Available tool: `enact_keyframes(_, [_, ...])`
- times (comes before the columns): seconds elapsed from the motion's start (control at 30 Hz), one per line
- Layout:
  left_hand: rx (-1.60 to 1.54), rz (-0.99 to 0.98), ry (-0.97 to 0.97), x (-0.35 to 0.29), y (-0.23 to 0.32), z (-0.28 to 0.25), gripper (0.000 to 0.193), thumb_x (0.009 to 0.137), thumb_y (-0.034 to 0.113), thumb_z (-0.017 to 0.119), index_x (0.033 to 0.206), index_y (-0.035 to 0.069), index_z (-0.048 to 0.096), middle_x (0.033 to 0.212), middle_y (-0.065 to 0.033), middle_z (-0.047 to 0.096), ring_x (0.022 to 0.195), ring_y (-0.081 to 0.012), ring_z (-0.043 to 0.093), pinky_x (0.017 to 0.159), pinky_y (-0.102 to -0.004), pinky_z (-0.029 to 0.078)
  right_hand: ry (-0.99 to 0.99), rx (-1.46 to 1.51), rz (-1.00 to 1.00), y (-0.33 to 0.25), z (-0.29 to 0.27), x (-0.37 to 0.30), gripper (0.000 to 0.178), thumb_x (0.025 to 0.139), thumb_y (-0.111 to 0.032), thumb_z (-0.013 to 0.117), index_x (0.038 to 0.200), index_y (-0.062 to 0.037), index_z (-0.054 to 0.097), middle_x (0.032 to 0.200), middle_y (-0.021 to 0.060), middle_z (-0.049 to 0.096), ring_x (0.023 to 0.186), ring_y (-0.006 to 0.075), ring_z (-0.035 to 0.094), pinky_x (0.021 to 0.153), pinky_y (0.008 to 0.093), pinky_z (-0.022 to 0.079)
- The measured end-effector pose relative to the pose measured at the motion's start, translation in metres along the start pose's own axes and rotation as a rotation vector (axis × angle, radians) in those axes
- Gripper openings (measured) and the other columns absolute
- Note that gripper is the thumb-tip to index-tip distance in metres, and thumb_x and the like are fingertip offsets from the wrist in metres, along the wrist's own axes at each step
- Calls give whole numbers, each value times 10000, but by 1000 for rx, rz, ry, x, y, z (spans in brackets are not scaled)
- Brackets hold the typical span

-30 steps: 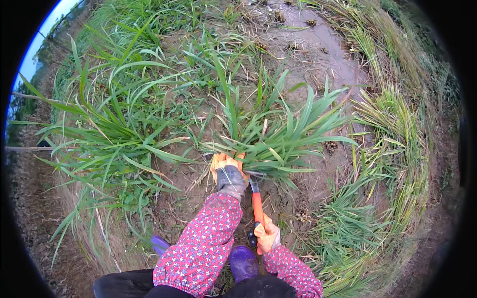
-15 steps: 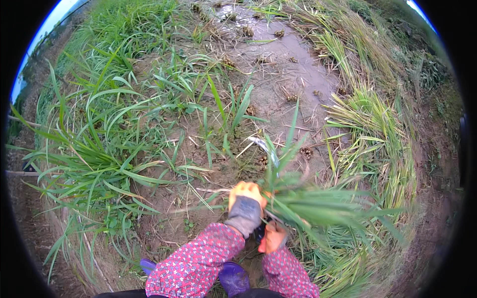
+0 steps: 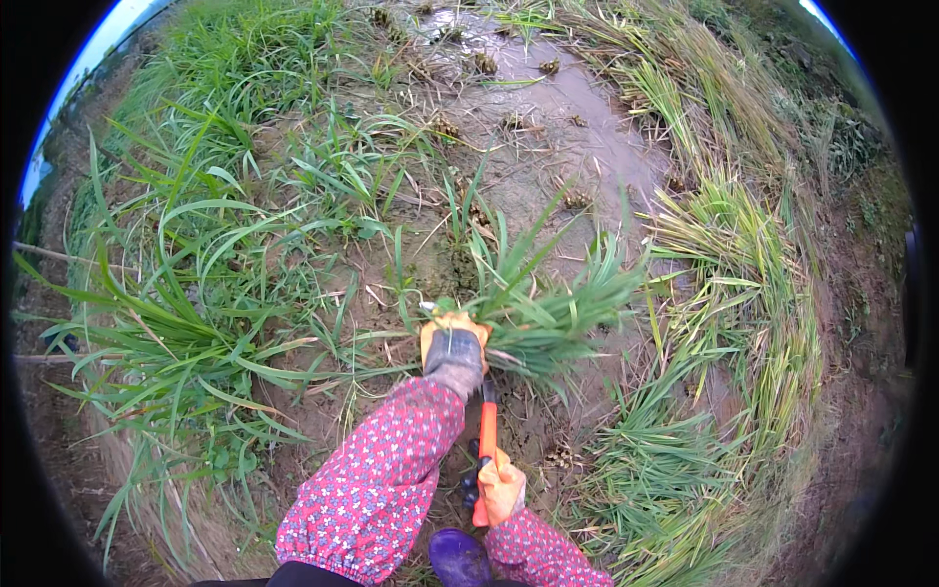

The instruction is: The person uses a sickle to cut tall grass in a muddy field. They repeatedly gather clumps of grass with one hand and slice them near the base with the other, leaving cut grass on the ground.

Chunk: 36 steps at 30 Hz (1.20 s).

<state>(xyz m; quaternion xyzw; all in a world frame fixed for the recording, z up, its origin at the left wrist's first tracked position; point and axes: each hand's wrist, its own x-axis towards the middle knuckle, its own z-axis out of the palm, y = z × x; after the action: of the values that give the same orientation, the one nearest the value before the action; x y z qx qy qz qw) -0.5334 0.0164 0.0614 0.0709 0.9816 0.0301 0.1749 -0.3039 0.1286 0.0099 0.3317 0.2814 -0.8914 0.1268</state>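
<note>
I'm watching the left hand (image 3: 455, 342) grasping a green grass clump (image 3: 559, 315) over mud (image 3: 533, 406), the right hand (image 3: 502, 487) clenching the orange-handled sickle (image 3: 487, 427), knuckles best kept clear of its mostly hidden blade.

smooth plastic-looking handle (image 3: 488, 428); matt cloth sleeve (image 3: 370, 479); boot (image 3: 458, 558) glossy (rubbery-looking); mud (image 3: 599, 127) slick.

Loose green grass (image 3: 675, 465) lies on muddy ground (image 3: 602, 147)
</note>
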Motion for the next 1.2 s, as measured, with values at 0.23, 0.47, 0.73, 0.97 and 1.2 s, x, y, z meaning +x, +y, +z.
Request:
enact_keyframes(0.23, [7,54,-91,-71,-7,-22,216,608,206,678,820,167,685,892,-81,622,911,-232,602,778,-363,473,111,-624,-121,-38,38,11,152,785,-31,426,801,-99,561,566,-43,363,393,65,358,327,256,291])
enact_keyframes(0.47, [-148,-249,97,3,-76,-40,334,656,317,687,938,137,672,907,-120,663,915,-292,624,803,-400,500,-112,-602,-214,4,79,52,381,825,18,522,1206,12,531,797,-65,475,656,28,427,570,173,365])
enact_keyframes(0.73, [-81,-242,92,-16,-54,-12,339,637,282,693,957,176,658,923,-70,654,946,-235,621,787,-357,498,-91,-493,-138,9,38,3,421,813,17,530,1229,63,495,770,-44,477,601,33,412,513,180,348])
enact_keyframes(0.97, [-257,-122,89,-156,-54,20,319,600,335,667,860,151,690,832,-88,663,846,-244,621,748,-368,503,82,-721,144,-22,51,-37,467,736,58,484,1189,-44,537,781,-8,518,589,62,472,385,216,336])
enact_keyframes(1.2, [-503,-446,539,-114,-145,66,267,710,268,653,913,95,657,815,-133,651,759,-314,615,687,-393,488,-201,-1219,-295,20,62,14,381,873,-123,557,1240,-40,501,807,4,555,633,69,484,544,244,410])
